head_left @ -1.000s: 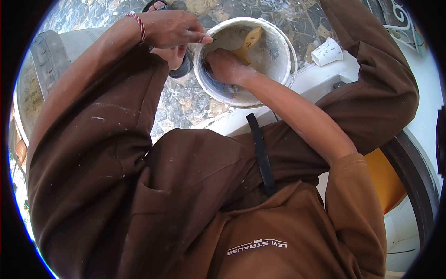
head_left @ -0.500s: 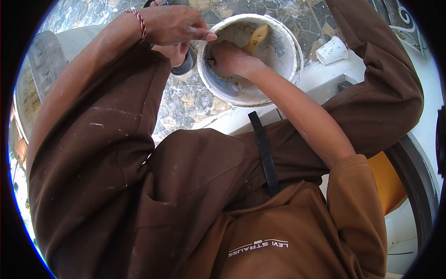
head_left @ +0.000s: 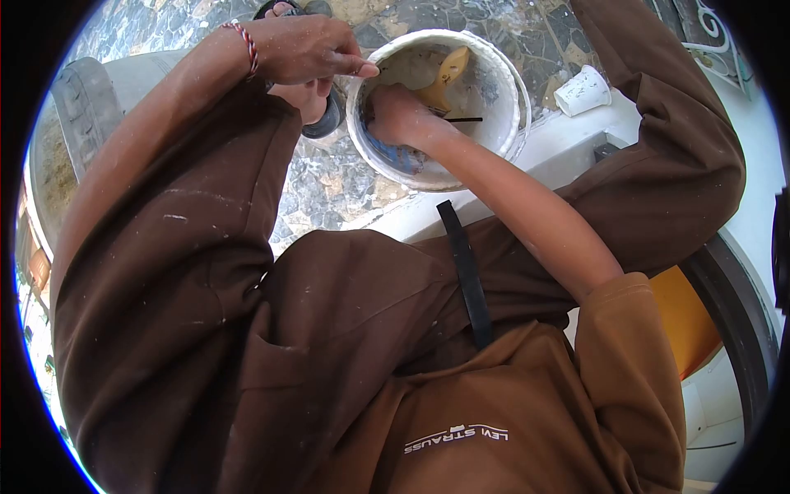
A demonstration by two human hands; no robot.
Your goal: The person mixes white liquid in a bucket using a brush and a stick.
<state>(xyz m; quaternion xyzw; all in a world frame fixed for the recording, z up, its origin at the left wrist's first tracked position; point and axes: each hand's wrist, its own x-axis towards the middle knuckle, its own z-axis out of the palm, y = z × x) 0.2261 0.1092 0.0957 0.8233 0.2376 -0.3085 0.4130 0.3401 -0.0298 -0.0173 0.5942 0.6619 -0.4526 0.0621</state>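
Note:
A whitish plaster-smeared bucket (head_left: 524, 105) stands in front of me, with a wooden-handled paintbrush (head_left: 450, 67) leaning inside it. My right hand (head_left: 397, 117) is down in the bucket, its fingers curled near the inner left wall. I cannot tell what they hold, since the back of the hand covers them. A thin dark strip (head_left: 466, 119) shows beside my right wrist, just below the brush. Over my left knee, my left hand (head_left: 317, 51) hangs loosely with one finger stretched to the bucket's left rim and nothing seen in it.
A small white plastic cup (head_left: 583, 91) lies tipped on the stone-patterned floor (head_left: 317, 185), right of the bucket. My foot in a dark sandal (head_left: 324, 122) is left of it. A large grey container (head_left: 123, 90) stands at far left; white scrollwork metal (head_left: 714, 45) is at upper right.
My right hand has shifted slightly down and left inside the bucket. The thin dark strip beside its wrist has come into view. My left hand has barely moved.

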